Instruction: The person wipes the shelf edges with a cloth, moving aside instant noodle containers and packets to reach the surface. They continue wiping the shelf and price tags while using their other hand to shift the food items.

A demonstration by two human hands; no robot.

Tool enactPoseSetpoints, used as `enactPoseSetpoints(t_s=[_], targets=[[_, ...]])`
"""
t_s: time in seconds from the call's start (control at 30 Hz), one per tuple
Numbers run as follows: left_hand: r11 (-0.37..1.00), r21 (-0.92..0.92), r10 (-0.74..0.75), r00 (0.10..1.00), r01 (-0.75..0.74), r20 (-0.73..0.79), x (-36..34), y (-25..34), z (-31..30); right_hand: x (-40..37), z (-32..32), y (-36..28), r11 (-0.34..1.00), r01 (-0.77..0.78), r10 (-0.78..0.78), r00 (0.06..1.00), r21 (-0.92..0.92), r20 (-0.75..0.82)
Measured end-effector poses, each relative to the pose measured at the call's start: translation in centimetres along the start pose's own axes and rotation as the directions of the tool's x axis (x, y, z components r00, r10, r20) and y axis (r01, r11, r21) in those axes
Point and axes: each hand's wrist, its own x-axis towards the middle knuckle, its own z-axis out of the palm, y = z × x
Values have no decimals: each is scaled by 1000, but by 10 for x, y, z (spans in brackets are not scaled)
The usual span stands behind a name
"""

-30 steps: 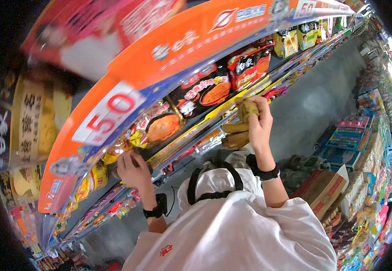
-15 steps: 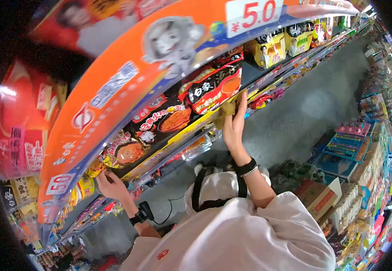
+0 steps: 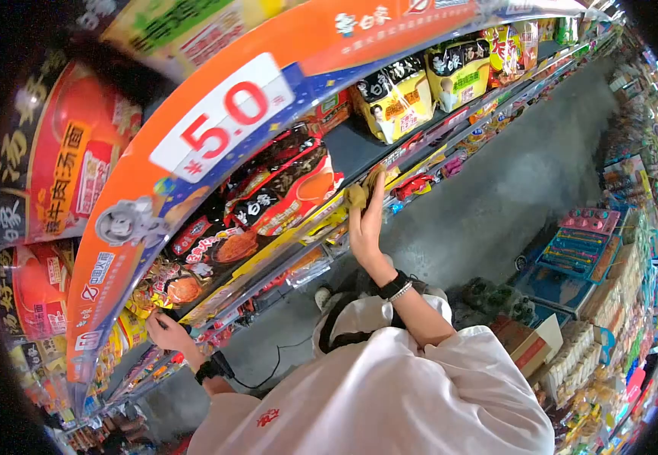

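My right hand (image 3: 367, 239) is closed on a brownish-yellow cloth (image 3: 357, 196), which lies against the yellow front edge of the shelf (image 3: 291, 236). Just left of the cloth stand red-and-black noodle packets (image 3: 292, 189). Black noodle packets with pictures of noodles (image 3: 226, 244) fill the shelf farther left. At the shelf's left end my left hand (image 3: 171, 335) has curled fingers beside a yellow noodle packet (image 3: 143, 302). Something dark shows between those fingers, too small to make out.
An orange curved sign (image 3: 222, 114) with a price crosses in front of the shelf. Yellow-and-black noodle packets (image 3: 395, 98) stand farther right. A grey floor aisle (image 3: 496, 174) runs alongside. Across it are an open cardboard box (image 3: 530, 341) and stacked goods.
The view has shifted along the shelf, so the packets and sign appear farther left. My right hand and the cloth have slid right along the edge relative to the red-and-black packets.
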Motion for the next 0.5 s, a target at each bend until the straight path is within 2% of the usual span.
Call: enactPoseSetpoints(t_s=[0.1,0.23,0.37,0.43,0.47,0.5], targets=[[1000,-15,-12,1000,12,0,-1,3,-1,22,-14,5,999,-4,2,999,-42,-41],[1000,5,-19,1000,19,13,-2,-2,1,76,-32,22,996,90,-90,972,-10,-216],[999,30,17,1000,-17,-8,-2,0,0,119,-49,45,994,70,-92,949,-82,-301],[999,52,-5,1000,6,-10,-2,3,0,129,-53,51,999,28,-15,926,29,-376],[997,70,-25,1000,26,-15,-2,5,0,128,-52,54,993,28,-70,917,-112,-394],[997,72,-27,1000,28,-12,-3,6,-1,125,-49,53,993,27,-70,918,-113,-390]])
